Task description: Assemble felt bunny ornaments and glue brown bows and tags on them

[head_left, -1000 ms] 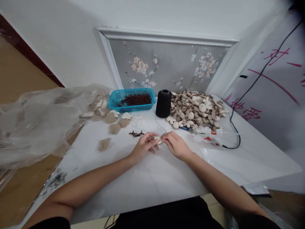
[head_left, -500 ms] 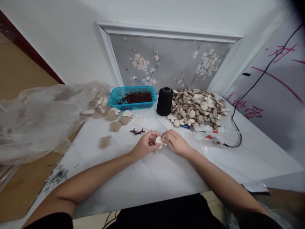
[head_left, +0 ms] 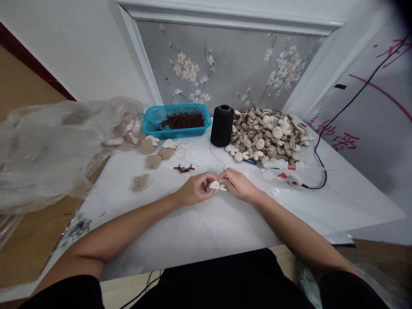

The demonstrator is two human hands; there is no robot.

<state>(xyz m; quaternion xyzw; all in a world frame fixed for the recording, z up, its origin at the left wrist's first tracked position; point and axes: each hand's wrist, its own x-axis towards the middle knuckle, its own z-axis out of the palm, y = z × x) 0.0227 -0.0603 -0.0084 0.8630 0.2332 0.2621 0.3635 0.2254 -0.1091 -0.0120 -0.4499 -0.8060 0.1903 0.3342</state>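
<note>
Our left hand (head_left: 195, 189) pinches the white piece (head_left: 214, 185) between both hands; our right hand (head_left: 238, 183) pinches its other end. The thread (head_left: 222, 162) just beyond our right hand could slip if that pinch loosens.

On the white tabletop (head_left: 193, 227), a blue rectangular plastic basket (head_left: 175, 134) holding thin dark-brown strands (head_left: 184, 120) stands left of a black cylindrical thread cone (head_left: 222, 127), with a heap of beige-and-white rounded pieces (head_left: 267, 134) on the cone's right. Flat beige rounded pieces (head_left: 153, 161) lie before the basket. In front of the cone, a small white rounded piece (head_left: 214, 185) is between the left hand (head_left: 195, 189) and right hand (head_left: 240, 184).
</note>
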